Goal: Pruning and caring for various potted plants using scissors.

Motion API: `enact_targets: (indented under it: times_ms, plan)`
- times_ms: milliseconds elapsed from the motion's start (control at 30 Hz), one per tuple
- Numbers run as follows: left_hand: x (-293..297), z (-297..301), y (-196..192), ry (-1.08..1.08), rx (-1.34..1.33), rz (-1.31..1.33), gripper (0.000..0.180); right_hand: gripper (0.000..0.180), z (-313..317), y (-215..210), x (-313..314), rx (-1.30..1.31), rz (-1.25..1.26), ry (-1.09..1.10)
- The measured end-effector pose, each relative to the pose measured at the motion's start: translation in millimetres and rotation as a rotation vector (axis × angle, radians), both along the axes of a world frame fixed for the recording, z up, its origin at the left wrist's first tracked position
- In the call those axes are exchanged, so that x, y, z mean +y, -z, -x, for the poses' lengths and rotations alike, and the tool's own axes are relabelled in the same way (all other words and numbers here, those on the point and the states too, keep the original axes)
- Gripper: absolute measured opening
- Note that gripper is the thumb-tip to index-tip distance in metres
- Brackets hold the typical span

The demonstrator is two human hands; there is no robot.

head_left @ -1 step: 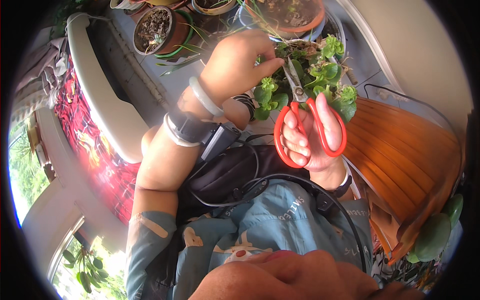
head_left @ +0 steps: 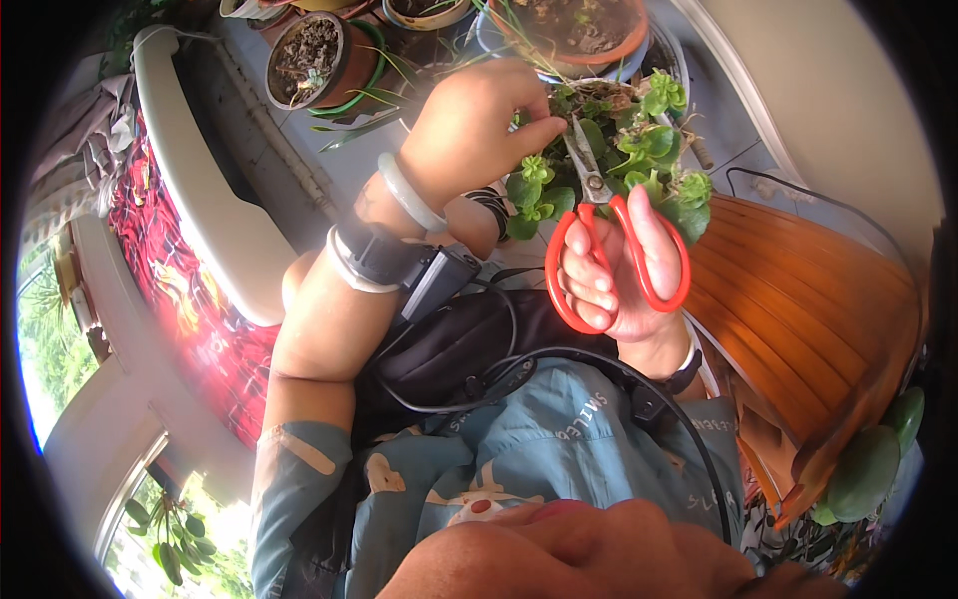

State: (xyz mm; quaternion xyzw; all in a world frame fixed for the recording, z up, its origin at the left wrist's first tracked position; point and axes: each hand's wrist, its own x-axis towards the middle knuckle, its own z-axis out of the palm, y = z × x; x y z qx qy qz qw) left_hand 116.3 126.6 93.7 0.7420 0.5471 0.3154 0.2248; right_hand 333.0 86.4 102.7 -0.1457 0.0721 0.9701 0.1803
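Observation:
My right hand grips red-handled scissors, its thumb through one loop and its fingers through the other. The narrow metal blades point away from me into a leafy green plant, which has rounded leaves and pale rosette tips. My left hand reaches in from the left, thumb and forefinger pinched together at the plant's left edge, right beside the blade tips. Whatever lies in that pinch is too small to make out. Leaves hide the plant's base.
Beyond the plant stands a wide terracotta pot of soil. A brown pot with a green saucer is further left. A slatted wooden stool-like piece stands at the right, and a white curved panel at the left. Black cables cross my lap.

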Motion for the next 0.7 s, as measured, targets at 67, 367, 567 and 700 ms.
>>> enact_targets:
  times_ms: [67, 367, 567, 700]
  plan:
    - [0, -2, -5, -0.008, -0.007, 0.012, 0.016, 0.072, 3, -3, 1, -0.029, 0.018, 0.003]
    - [2, -10, 3, -0.151, -0.035, -0.001, 0.017, 0.071, 2, -1, 1, -0.034, -0.017, 0.018]
    - [7, -18, 7, -0.196, 0.115, -0.012, 0.021, 0.071, 0, -2, -8, -0.142, -0.091, 0.023]
    - [7, -23, 5, -0.228, 0.188, -0.005, 0.017, 0.071, -3, -2, -13, -0.173, -0.12, 0.034]
